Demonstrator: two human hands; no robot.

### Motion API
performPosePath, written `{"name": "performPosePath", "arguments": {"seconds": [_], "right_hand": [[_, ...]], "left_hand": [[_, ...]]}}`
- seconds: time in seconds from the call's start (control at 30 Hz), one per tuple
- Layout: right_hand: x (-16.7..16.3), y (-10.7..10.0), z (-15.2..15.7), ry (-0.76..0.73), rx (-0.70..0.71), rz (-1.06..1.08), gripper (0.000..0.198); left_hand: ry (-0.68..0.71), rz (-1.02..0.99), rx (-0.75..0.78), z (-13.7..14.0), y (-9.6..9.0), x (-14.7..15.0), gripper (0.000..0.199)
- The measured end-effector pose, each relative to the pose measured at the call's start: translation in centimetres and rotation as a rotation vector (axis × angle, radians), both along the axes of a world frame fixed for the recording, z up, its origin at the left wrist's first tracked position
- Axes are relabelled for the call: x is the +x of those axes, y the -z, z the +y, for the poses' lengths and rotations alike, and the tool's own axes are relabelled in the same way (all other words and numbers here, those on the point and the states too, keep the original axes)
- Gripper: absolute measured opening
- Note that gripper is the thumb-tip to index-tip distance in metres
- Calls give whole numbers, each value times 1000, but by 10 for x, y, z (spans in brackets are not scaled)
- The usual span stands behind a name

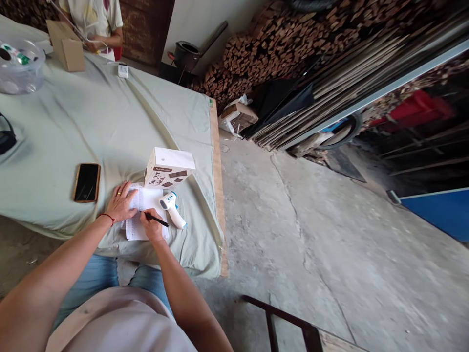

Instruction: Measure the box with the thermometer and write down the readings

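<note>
Gripping a black pen (157, 219) in the right hand (151, 228), tip pointing left

Two boxes (169, 168) (68, 46), one phone (87, 182), one thermometer (172, 208), one pen (157, 219)

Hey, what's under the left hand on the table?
The left hand rests flat on a sheet of paper, which lies on the cloth-covered table. The part of the sheet beneath the palm is hidden.

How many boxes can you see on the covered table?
2: a white box stands beside the paper under the person's hands; a brown cardboard box sits at the far end. Others may lie outside the view.
</note>
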State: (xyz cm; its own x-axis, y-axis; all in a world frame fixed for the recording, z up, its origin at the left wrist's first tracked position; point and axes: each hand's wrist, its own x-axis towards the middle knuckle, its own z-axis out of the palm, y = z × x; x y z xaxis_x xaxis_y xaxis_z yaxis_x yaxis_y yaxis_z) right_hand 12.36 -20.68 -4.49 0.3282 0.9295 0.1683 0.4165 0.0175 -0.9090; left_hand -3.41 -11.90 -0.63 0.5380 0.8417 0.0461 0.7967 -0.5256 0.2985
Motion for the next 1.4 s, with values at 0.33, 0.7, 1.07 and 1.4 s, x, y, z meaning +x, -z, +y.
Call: {"name": "performPosePath", "arguments": {"seconds": [0.33, 0.7, 1.07, 1.4], "right_hand": [[0, -3, 1, 8, -15, -14, 20], [0, -3, 0, 40, -24, 51, 20], [0, -1, 1, 28, 8, 13, 23], [0, 1, 1, 23, 29, -28, 23]], "left_hand": [[-8, -12, 5, 1, 3, 0, 74], [0, 25, -10, -1, -5, 2, 72], [-2, 33, -17, -1, -9, 3, 71], [4, 17, -16, -1, -7, 2, 71]]}}
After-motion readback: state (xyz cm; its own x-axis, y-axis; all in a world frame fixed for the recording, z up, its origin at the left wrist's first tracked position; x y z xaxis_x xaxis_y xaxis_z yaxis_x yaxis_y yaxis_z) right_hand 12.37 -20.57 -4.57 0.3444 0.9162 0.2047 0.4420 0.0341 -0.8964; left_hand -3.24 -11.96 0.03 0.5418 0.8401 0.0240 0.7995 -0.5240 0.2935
